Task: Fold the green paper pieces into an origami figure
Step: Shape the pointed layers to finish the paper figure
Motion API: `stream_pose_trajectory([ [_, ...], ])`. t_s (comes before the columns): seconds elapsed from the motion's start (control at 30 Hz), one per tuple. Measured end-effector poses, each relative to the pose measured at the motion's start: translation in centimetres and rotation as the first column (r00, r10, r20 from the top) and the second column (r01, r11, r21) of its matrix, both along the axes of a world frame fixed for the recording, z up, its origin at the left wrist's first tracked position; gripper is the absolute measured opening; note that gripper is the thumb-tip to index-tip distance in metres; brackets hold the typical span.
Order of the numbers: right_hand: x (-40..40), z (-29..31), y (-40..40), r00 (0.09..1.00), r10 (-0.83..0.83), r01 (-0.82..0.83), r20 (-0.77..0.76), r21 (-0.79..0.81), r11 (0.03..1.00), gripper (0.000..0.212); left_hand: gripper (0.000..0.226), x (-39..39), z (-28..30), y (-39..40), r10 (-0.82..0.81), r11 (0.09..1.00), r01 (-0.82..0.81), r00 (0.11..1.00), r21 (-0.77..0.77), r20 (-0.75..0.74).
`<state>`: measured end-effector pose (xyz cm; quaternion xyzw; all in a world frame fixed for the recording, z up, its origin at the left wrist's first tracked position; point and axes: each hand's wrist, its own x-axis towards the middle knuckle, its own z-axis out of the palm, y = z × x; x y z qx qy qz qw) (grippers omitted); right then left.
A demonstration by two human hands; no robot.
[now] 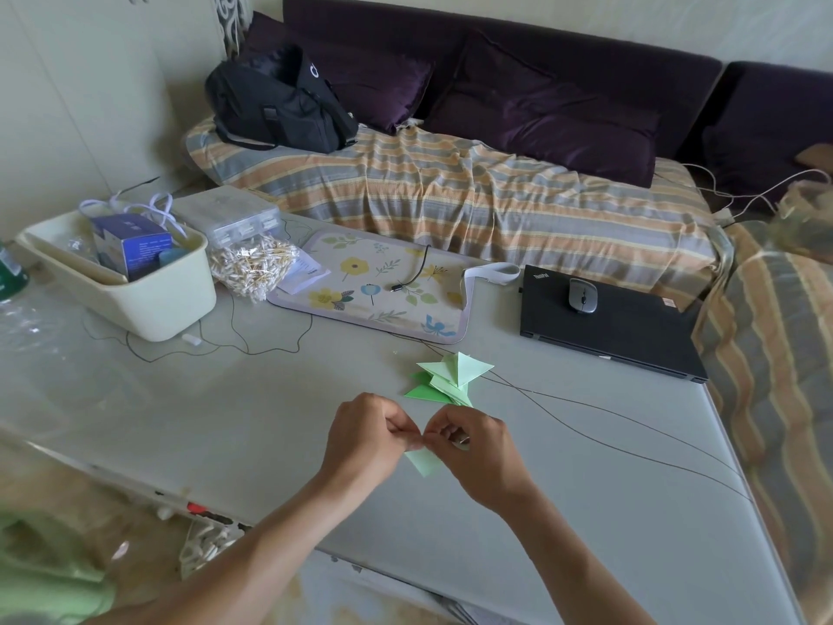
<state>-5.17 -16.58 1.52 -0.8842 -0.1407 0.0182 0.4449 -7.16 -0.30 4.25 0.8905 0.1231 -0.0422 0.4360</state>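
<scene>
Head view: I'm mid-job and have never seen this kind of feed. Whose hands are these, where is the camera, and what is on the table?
There is no machine here. A person wears one wide-angle camera on the head, looking forward and down, so the arms enter from the bottom. The left hand and right hand together pinch a small light green paper piece just above the grey table. Beyond them lies a pile of folded green paper pieces. Farther back are a closed black laptop with a mouse on top, a floral mat, a bag of cotton swabs and a cream bin.
</scene>
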Motion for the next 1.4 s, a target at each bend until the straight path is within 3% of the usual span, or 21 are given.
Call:
stream_pose_trajectory([
  [0.23,0.0,-0.2,0.6,0.998,-0.058,0.059,0.026,-0.041,0.997,0.011,0.019,-0.2,-0.6,-0.1,0.035,0.999,-0.036,0.997,0.022,0.07],
  [0.43,0.0,0.0,0.2,0.999,-0.04,0.039,-0.033,-0.041,0.998,0.006,0.012,-0.3,-0.4,-0.2,-0.01,0.999,0.007,0.998,0.048,0.062],
  [0.63,-0.3,-0.3,0.7,0.997,-0.07,0.072,0.02,-0.072,0.995,0.01,0.009,-0.3,-0.1,-0.6,-0.026,0.996,0.021,0.998,0.084,0.058],
  [0.87,0.5,0.1,-0.1,0.983,-0.185,0.183,-0.018,-0.057,0.981,0.01,0.013,0.2,-0.4,-0.2,0.025,0.993,-0.033,0.997,0.113,0.071],
  [1.4,0.5,1.2,-1.1,0.971,-0.193,0.193,-0.14,-0.014,0.981,0.017,0.014,0.2,-0.3,0.8,0.063,0.991,-0.072,0.995,0.112,0.083],
])
